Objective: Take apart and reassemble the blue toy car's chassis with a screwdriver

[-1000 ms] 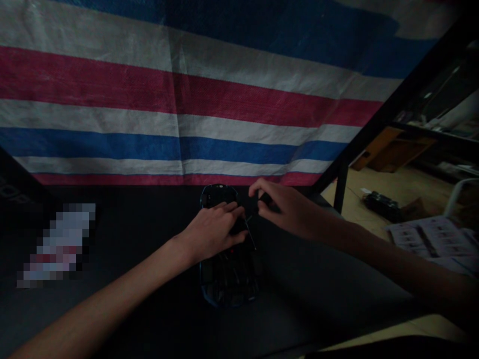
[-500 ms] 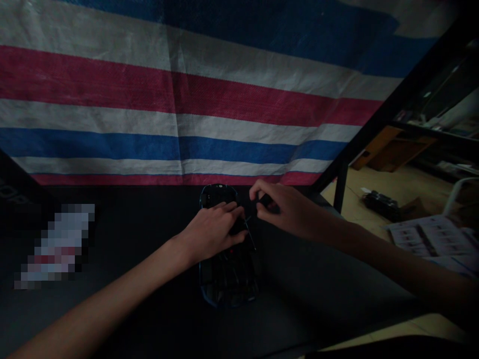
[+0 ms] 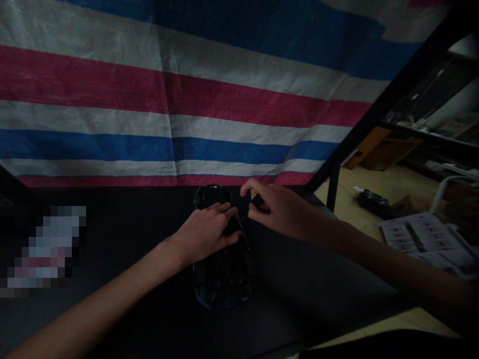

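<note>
A dark, oblong device (image 3: 219,281) with a blue rim lies lengthwise on the black table (image 3: 130,234), its inside showing dim parts and a small red spot. My left hand (image 3: 207,232) presses flat on its middle. My right hand (image 3: 275,209) hovers just right of the device's far end, fingertips pinched on a small dark thing with a thin wire or rod (image 3: 244,234) slanting down from it. The dim light hides what that small thing is.
A red, white and blue striped tarp (image 3: 168,99) hangs behind the table. A black frame post (image 3: 333,184) stands at the table's right corner. Beyond it, on the floor, lie a dark box (image 3: 374,202) and printed sheets (image 3: 422,239). A blurred patch (image 3: 45,252) sits at left.
The view has shifted slightly, so everything sits a little further left. Both hands keep the same pose on the device and the small thing.
</note>
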The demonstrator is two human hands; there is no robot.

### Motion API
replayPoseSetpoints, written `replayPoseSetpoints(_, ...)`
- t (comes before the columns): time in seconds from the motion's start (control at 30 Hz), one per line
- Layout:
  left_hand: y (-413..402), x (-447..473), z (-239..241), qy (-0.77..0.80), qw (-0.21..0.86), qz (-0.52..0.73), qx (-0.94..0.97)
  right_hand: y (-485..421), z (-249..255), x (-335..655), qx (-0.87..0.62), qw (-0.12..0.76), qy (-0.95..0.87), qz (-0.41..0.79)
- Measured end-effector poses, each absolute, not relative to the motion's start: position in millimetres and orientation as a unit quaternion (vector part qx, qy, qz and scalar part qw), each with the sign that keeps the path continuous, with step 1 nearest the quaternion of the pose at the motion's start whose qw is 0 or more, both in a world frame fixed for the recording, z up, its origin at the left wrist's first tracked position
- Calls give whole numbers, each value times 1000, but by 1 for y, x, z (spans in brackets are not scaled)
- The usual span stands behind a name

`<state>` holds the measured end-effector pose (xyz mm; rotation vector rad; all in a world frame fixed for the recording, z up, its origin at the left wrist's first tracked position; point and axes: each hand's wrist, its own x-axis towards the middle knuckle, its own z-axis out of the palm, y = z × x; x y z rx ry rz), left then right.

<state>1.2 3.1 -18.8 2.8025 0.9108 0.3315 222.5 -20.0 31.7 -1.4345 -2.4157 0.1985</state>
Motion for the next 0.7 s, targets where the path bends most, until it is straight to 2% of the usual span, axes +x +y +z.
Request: replayPoseSetpoints(0.7,1,2,-15,307,97,113,940,-19,35,223,-459,178,-861,131)
